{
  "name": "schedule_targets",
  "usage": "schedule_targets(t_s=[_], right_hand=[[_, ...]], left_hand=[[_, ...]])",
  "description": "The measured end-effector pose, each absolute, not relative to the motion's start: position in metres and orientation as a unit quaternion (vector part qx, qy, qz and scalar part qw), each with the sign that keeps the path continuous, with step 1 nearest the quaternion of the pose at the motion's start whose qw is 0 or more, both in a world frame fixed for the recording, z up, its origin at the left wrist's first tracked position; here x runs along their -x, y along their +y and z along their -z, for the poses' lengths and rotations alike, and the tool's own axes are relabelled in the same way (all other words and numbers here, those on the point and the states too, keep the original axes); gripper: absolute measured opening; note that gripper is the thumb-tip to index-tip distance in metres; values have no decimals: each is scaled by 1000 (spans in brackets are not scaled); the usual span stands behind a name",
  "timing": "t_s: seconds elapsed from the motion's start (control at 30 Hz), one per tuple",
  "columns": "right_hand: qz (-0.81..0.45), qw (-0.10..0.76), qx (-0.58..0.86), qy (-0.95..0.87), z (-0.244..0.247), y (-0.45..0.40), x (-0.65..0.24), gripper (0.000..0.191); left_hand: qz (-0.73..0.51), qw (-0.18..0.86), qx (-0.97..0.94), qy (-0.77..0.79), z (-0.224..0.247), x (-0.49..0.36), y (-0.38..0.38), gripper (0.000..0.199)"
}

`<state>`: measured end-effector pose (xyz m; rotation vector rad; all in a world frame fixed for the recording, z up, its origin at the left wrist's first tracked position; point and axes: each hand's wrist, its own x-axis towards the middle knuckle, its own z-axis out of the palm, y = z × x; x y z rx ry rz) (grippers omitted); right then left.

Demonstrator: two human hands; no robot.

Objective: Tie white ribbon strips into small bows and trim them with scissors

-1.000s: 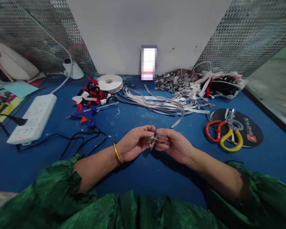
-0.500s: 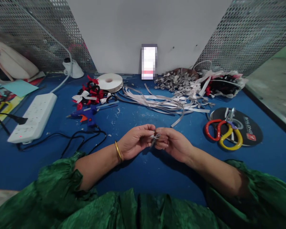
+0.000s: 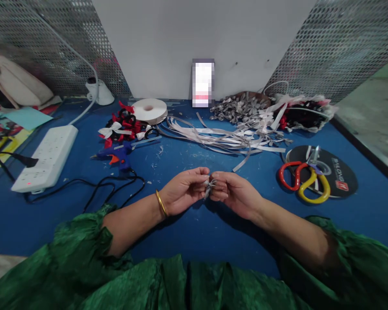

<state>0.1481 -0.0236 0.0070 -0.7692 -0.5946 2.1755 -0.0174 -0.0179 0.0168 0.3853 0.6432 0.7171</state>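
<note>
A small grey ribbon bow (image 3: 209, 187) is pinched between my two hands over the middle of the blue table (image 3: 194, 241). My left hand (image 3: 189, 189) has its thumb and fingers closed on the bow's left side. On the other side, my right hand (image 3: 236, 191) grips the bow with thumb and fingertips. The fingertips of both hands nearly meet, and they hide part of the bow. Loose grey and white ribbon strips (image 3: 210, 140) lie beyond the hands, with a pile of grey bows (image 3: 242, 110) behind them.
To the left are a blue glue gun (image 3: 121, 156), its black cord, a white power strip (image 3: 48, 157), red and black bows (image 3: 126, 122) and a white ribbon roll (image 3: 149, 111). Red-and-yellow scissors (image 3: 313, 172) rest on a black disc at right. A phone (image 3: 203, 84) stands at the back.
The grey bow has turned slightly between the fingertips, and its lower ribbon ends show more brightly. Both hands have stayed in nearly the same place.
</note>
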Motion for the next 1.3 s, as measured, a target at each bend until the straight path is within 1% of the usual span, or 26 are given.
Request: schedule_targets(t_s=[0.23,0.37,0.6,0.77,0.87,1.07,1.3], right_hand=[[-839,377,302,-251,-8,-27,-145,27],[-831,379,312,-263,-10,-26,-145,31],[-856,354,303,-223,-7,-23,-149,34],[-848,381,307,-203,-8,-21,-150,25],[-846,383,312,-202,-9,-20,-150,21],[-836,386,315,-231,-8,-22,-150,22],[-833,390,324,-220,-8,-21,-150,23]], left_hand=[[-344,869,-193,299,-18,17,-19,17],[-349,865,-178,314,-16,18,-18,16],[-347,876,-159,295,-14,18,-17,12],[-368,861,-151,317,-19,19,-16,12],[-374,854,-160,326,-21,20,-15,15],[-374,844,-178,341,-21,19,-16,20],[-379,841,-165,350,-22,19,-16,20]])
